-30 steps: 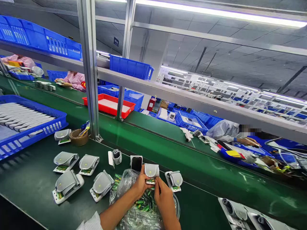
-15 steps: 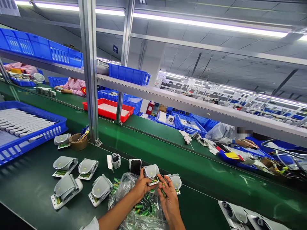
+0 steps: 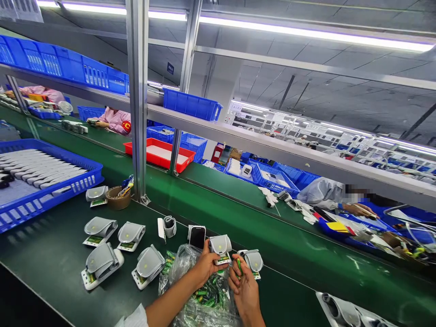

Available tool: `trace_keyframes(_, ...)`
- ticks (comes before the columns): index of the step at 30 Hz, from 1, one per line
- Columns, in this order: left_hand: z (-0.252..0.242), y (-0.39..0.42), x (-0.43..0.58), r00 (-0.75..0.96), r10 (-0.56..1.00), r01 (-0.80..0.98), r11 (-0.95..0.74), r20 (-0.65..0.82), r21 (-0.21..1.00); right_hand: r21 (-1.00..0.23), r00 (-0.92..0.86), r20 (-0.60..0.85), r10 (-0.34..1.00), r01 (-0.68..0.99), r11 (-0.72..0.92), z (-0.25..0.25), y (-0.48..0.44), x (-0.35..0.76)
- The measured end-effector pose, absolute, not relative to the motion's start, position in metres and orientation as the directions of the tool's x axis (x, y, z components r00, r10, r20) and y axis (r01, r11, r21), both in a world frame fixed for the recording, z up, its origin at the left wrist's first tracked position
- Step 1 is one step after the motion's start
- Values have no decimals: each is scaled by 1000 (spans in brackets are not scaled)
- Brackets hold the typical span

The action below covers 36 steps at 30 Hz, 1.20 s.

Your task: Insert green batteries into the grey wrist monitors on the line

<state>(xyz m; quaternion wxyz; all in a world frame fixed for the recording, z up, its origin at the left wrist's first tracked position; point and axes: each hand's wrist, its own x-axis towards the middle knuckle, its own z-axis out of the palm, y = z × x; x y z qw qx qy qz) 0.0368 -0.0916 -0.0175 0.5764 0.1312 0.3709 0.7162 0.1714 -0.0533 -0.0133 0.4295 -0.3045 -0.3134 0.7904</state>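
Gripping a white device (image 3: 223, 260) with a folded grey cuff (image 3: 220, 244), the left hand (image 3: 204, 268) holds it near the clear plastic bag (image 3: 182, 265) of green batteries (image 3: 204, 294). Just beside the device, the right hand (image 3: 244, 285) pinches a single battery (image 3: 239, 266).

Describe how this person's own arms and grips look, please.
The left grip and right grip are ungloved human hands, with no watch or ring visible. A whitish sleeve ends on the left forearm; what shows of the right forearm is bare.
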Motion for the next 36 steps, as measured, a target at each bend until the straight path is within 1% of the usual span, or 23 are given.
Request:
trace_keyframes(2,-18,-92,36,-295,925,-729,-56,-239,682,-790,-423,-179,888,-476,-386,-17,-50,172)
trace_keyframes(4,-17,-92,36,-287,928,-729,-52,-236,683,-849,-357,-152,921,-430,-307,-22,-47,173)
trace_keyframes(7,-16,-93,36,-275,933,-728,-45,-230,685,-958,-239,-63,969,-257,-126,-31,-42,174)
trace_keyframes(9,-16,-94,36,-269,936,-726,-44,-225,686,-994,-169,67,983,-94,52,-37,-39,175)
trace_keyframes(10,-16,-94,36,-267,938,-726,-45,-221,686,-988,-136,153,979,-11,153,-39,-38,176)
trace_keyframes(12,-16,-93,36,-259,942,-730,-47,-213,682,-937,-98,317,943,122,327,-41,-37,177)
trace_keyframes(13,-16,-93,36,-254,944,-734,-46,-210,678,-907,-98,377,921,163,388,-42,-38,177)
trace_keyframes(15,-18,-92,37,-245,946,-743,-43,-212,668,-866,-121,443,888,198,459,-41,-40,177)
trace_keyframes(18,-22,-90,38,-243,944,-750,-37,-224,660,-839,-165,477,863,208,503,-41,-44,175)
trace_keyframes(22,-30,-87,38,-245,941,-747,-30,-233,665,-814,-181,516,838,203,545,-43,-46,174)
trace_keyframes(28,-30,-88,36,-217,953,-750,-22,-214,661,-834,-213,486,847,176,523,-42,-45,175)
trace_keyframes(33,-24,-90,36,-182,962,-760,-6,-204,650,-813,-254,491,833,210,543,-43,-46,175)
trace_keyframes(36,-23,-92,35,-162,969,-759,-1,-188,651,-817,-262,487,833,199,541,-40,-47,174)
